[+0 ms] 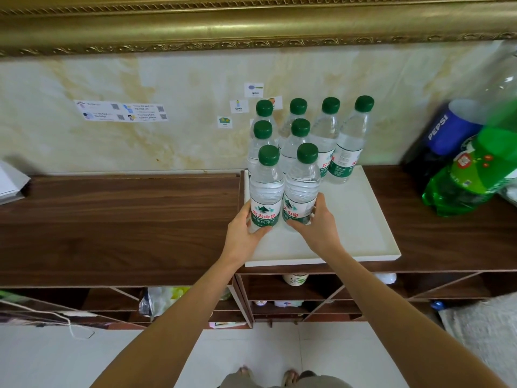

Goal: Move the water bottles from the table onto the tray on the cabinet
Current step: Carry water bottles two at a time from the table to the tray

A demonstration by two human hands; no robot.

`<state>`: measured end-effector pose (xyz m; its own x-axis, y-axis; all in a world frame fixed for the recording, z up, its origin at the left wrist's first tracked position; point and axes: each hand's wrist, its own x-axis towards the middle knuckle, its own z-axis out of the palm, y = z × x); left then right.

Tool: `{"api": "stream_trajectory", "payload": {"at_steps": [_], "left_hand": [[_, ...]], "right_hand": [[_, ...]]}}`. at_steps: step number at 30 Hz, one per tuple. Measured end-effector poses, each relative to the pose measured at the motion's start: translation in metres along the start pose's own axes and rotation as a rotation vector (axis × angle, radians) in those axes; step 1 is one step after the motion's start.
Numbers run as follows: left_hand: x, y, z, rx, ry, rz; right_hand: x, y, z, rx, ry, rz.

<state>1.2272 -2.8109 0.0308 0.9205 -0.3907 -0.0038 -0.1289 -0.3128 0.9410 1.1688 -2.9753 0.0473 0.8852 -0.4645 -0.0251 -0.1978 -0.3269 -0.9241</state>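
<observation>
A white tray (361, 225) lies on the dark wooden cabinet (117, 219). Several clear water bottles with green caps stand upright on its left and back part. My left hand (244, 229) grips the front-left bottle (265, 189) low on its label. My right hand (319, 222) grips the front-right bottle (302, 186) at its base. Both bottles stand on the tray, side by side, in front of the other bottles (324, 135).
Large soda bottles, a blue Pepsi (444, 135) and a green one (470, 175), lie on the cabinet at the right. A gold frame (251, 26) hangs on the wall above. Papers (11, 183) sit at the far left. Open shelves below hold small items.
</observation>
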Motion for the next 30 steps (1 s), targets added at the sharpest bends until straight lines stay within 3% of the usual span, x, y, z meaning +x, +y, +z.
{"api": "stream_trajectory", "payload": {"at_steps": [16, 23, 25, 30], "left_hand": [[-0.002, 0.008, -0.006, 0.029, -0.029, -0.058], [-0.027, 0.012, -0.038, 0.106, 0.02, -0.127], [-0.042, 0.013, -0.051, 0.151, 0.046, -0.142], [-0.092, 0.0, -0.093, 0.235, 0.124, -0.167]], "right_hand": [[-0.003, 0.001, -0.005, -0.03, -0.051, 0.03], [-0.052, -0.005, -0.014, -0.06, 0.132, 0.04], [-0.062, -0.011, -0.012, -0.067, 0.069, 0.031], [-0.078, -0.025, 0.033, -0.242, -0.313, -0.034]]}}
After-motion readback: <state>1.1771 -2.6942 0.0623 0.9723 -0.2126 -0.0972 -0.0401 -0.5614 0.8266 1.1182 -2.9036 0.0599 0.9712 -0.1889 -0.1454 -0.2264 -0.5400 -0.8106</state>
